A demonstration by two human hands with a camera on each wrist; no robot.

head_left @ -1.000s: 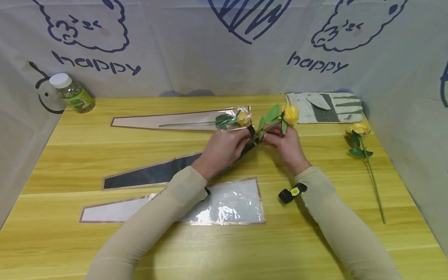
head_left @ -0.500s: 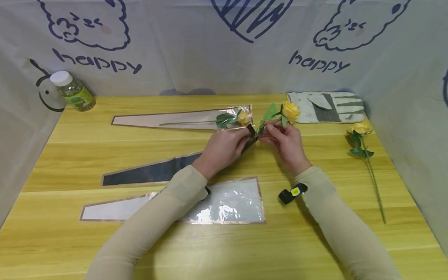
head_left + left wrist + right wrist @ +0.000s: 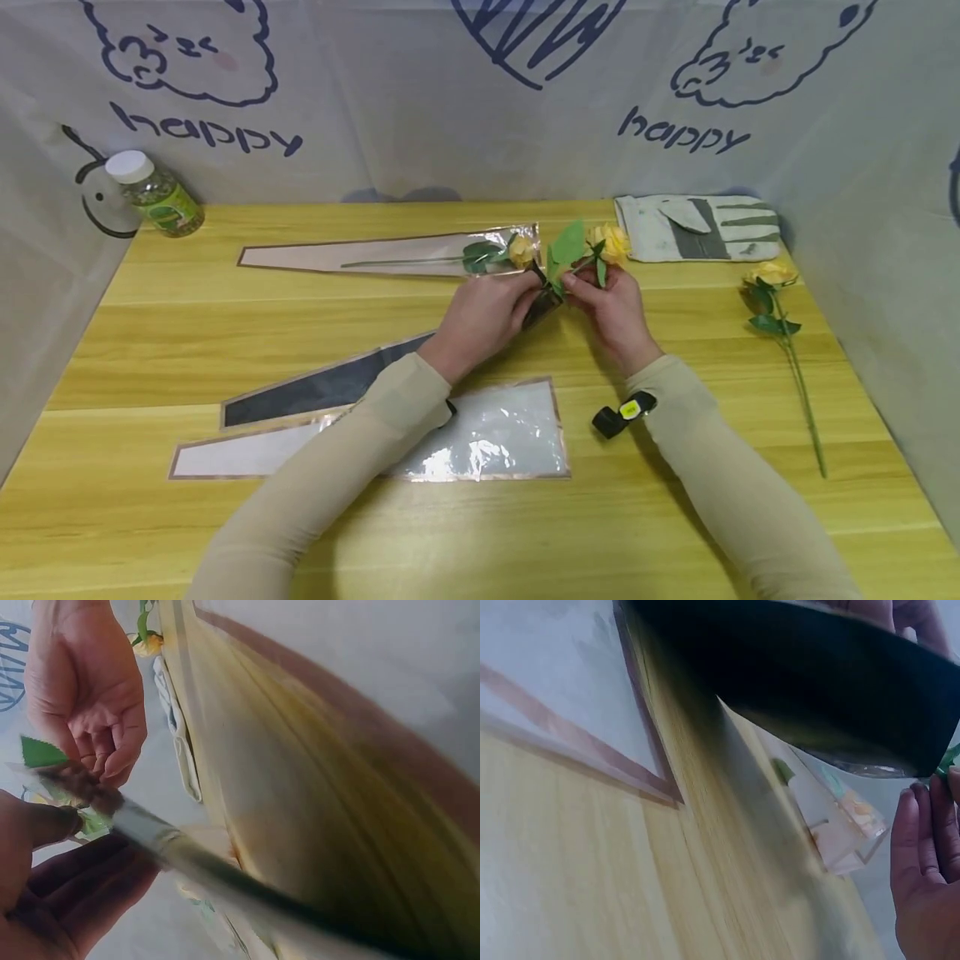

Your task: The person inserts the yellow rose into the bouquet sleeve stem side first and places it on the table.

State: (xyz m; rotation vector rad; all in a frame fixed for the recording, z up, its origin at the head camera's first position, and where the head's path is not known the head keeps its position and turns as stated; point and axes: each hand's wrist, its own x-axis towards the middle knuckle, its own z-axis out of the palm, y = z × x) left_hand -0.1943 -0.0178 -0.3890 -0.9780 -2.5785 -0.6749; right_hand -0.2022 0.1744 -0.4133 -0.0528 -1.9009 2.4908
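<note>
My left hand [image 3: 487, 317] pinches the mouth of a long black tapered flower sleeve [image 3: 322, 385]. In my right hand [image 3: 617, 312] is the stem of an artificial yellow rose [image 3: 611, 242], held close beside that mouth. A green leaf [image 3: 567, 242] of the rose stands up between the two hands, and the lower stem is hidden by the hands and the sleeve. In the right wrist view the black sleeve [image 3: 825, 690] slants above the table, its wide end near the right hand's fingertips [image 3: 906, 806]. The left wrist view shows the right hand [image 3: 94, 690] facing the left.
Behind lies a pale pink sleeve [image 3: 360, 255] with a yellow rose [image 3: 521, 252] in it. A white sleeve [image 3: 502, 433] lies in front. Another rose [image 3: 795, 367] lies at right, near a work glove [image 3: 697, 229]. A capped jar [image 3: 161, 196] stands back left.
The right hand and the rose have shifted a little left, toward the sleeve mouth. The narrow end of the black sleeve has swung slightly toward the front.
</note>
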